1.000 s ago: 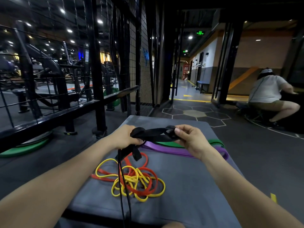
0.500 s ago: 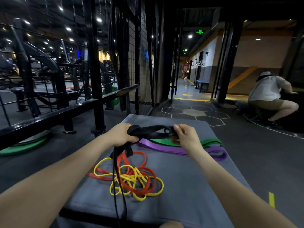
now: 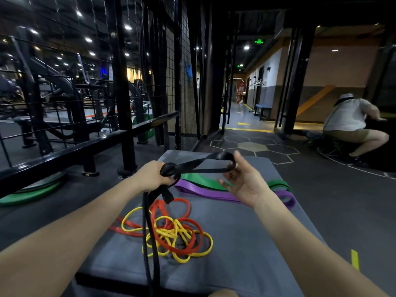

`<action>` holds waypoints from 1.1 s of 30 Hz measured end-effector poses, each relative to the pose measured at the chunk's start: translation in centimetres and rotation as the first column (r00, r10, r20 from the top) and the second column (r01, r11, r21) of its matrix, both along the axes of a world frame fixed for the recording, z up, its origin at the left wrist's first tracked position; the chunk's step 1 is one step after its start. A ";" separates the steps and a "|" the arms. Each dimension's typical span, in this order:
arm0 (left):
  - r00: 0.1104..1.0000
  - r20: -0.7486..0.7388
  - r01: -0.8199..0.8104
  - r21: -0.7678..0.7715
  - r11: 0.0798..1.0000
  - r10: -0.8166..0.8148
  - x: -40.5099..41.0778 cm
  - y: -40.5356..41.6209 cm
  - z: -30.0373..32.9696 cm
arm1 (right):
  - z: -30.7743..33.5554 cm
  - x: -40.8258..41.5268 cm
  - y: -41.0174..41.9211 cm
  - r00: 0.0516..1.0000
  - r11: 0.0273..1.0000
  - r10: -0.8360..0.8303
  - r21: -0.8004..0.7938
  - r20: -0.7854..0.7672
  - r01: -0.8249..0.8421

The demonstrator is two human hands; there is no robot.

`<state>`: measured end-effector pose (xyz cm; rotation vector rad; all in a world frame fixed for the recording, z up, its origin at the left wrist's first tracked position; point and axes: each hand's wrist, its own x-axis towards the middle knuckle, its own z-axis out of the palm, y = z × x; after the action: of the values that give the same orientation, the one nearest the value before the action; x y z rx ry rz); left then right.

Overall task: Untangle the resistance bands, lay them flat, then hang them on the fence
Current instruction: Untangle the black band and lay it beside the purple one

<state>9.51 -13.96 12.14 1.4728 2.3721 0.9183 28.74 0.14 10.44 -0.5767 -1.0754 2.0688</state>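
**Black band worked loose above the mat**

Gym flooring and a black wire-mesh fence surround the grey padded worktop. Left hand clenches the knotted middle of the flat black rubber resistance band, apparently anchoring it, its tail dangling. Right hand, fingers spread wide, hooks the loop's far end, likely to open it. Tangled red and yellow bands wait below; purple band and green band lie flat.
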 end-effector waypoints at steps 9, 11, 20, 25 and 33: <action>1.000 -0.004 -0.007 -0.004 1.000 0.007 0.0 0.1 -0.2 | -0.6 0.0 0.3 0.960 0.986 -0.151 0.101 0.238 0.130; 1.000 -0.017 -0.014 -0.010 1.000 0.014 -0.2 0.1 -0.2 | -0.7 0.0 0.2 0.973 0.990 -0.110 0.105 0.204 0.090; 1.000 -0.025 -0.018 -0.046 0.999 0.017 -0.8 0.1 -0.8 | -0.4 0.2 0.1 0.989 0.992 0.110 -0.047 -0.101 -0.115; 1.000 0.007 0.002 -0.028 1.000 -0.002 -0.7 -0.2 -0.3 | -0.8 0.1 -0.3 0.993 0.994 0.113 -0.017 0.042 -0.112; 0.970 0.218 0.122 -0.044 0.992 -0.109 -1.0 -2.2 2.0 | -0.7 -0.6 0.2 0.935 0.992 0.016 0.112 0.353 -0.059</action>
<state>8.50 -16.14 14.16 1.3966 2.1179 0.9221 28.13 0.32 9.71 -0.8955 -1.4145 1.9592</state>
